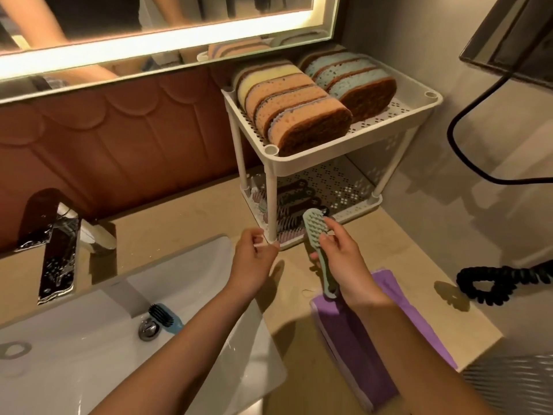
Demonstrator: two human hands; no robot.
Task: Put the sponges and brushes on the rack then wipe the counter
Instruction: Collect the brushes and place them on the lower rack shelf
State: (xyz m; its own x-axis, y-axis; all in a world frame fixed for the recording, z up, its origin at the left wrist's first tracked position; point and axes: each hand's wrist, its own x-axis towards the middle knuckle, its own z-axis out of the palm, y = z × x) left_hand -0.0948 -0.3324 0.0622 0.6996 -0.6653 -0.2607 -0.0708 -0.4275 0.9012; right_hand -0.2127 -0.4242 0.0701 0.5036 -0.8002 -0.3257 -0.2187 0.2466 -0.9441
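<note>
A white two-tier rack [398, 113] stands on the beige counter [185, 217]. Several sponges [302, 115] stand on edge on its top shelf, orange ones at the left and blue ones [347, 76] at the right. Several brushes [296, 199] lie on the bottom shelf. My right hand [344, 259] grips a green brush [315, 235] by its handle, bristle head pointing at the bottom shelf's front edge. My left hand [254, 259] hovers beside the rack's front leg, fingers loosely curled and holding nothing. A blue brush [166, 317] lies in the sink near the drain.
A folded purple cloth [368, 339] lies on the counter under my right wrist. The white sink [89, 354] and chrome faucet [57, 244] are at the left. A coiled black cord [490, 280] rests at the right. A lit mirror [149, 34] hangs above.
</note>
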